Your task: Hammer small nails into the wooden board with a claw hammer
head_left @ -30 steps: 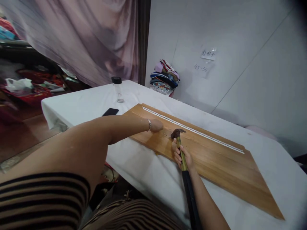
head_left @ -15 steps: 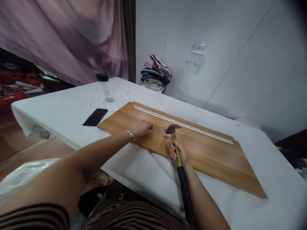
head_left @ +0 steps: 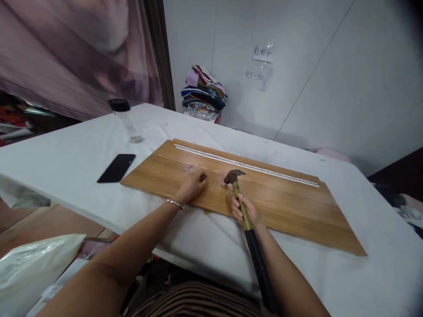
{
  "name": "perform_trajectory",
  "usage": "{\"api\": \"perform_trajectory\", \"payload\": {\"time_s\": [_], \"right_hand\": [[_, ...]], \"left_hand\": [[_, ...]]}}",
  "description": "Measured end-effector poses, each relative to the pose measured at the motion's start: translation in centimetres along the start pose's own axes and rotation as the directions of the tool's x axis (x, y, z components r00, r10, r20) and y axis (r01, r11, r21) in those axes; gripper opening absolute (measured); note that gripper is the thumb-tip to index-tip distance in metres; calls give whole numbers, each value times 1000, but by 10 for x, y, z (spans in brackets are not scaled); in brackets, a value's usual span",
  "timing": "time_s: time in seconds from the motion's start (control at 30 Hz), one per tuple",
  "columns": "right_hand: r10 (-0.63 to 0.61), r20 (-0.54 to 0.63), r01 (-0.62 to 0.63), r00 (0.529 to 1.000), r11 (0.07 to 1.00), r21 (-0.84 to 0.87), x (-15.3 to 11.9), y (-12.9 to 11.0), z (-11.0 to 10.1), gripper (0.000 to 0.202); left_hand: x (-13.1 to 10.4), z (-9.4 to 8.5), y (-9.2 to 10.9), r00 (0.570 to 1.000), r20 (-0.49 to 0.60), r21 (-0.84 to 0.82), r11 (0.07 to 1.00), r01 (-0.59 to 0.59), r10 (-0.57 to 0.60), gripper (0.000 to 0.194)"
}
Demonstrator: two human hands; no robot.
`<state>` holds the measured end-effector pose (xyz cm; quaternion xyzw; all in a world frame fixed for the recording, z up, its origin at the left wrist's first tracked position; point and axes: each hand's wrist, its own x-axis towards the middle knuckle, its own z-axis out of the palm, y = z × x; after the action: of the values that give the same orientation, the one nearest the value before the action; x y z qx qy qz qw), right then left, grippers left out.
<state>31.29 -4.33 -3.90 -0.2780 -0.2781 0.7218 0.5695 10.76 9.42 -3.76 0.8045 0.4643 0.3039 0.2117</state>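
In my right hand (head_left: 249, 212) is a claw hammer (head_left: 246, 220), gripped around the yellow part of its handle. Its rusty head points away from me over the wooden board (head_left: 297, 215), and the black grip runs back along my forearm. My left hand (head_left: 192, 185) is over the board's left half, its fingers curled and pressed together; whatever they hold is too small to make out. Beside those fingers lie a few loose nails (head_left: 188, 168). A row of small dark marks (head_left: 218, 182) dots the wood between my hands.
Two white measuring strips (head_left: 244, 165) run along the board's far side. The board lies on a white-covered table (head_left: 205, 242). Left of it are a black phone (head_left: 116, 168) and a clear bottle (head_left: 130, 125). Folded clothes (head_left: 205, 94) are stacked against the wall.
My left hand has drawn back slightly toward me and turned, showing its curled fingers. The right hand keeps its hold on the hammer. The view has shifted a little.
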Motion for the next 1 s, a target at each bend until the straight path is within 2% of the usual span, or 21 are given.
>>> {"api": "perform_trajectory", "payload": {"time_s": [0.17, 0.4, 0.53, 0.73, 1.0], "right_hand": [[25, -11, -25, 1000, 999, -42, 0, 1, 3, 35], [-10, -43, 7, 999, 998, -68, -2, -1, 6, 38], [17, -45, -20, 999, 997, -75, -1, -1, 5, 34], [2, -34, -5, 999, 996, -89, -1, -2, 5, 38], [44, -29, -47, 999, 993, -104, 0, -1, 4, 38]], "left_hand": [[-2, 1, 0, 998, 45, -42, 998, 39, -37, 21], [-2, 0, 1, 999, 20, -69, 997, 33, -32, 12], [-3, 0, 1, 1000, 12, -104, 994, 20, -19, 8], [-3, 2, -1, 998, 56, -170, 984, 50, -41, 9], [1, 6, -7, 997, 57, -185, 981, 56, -46, 11]]}}
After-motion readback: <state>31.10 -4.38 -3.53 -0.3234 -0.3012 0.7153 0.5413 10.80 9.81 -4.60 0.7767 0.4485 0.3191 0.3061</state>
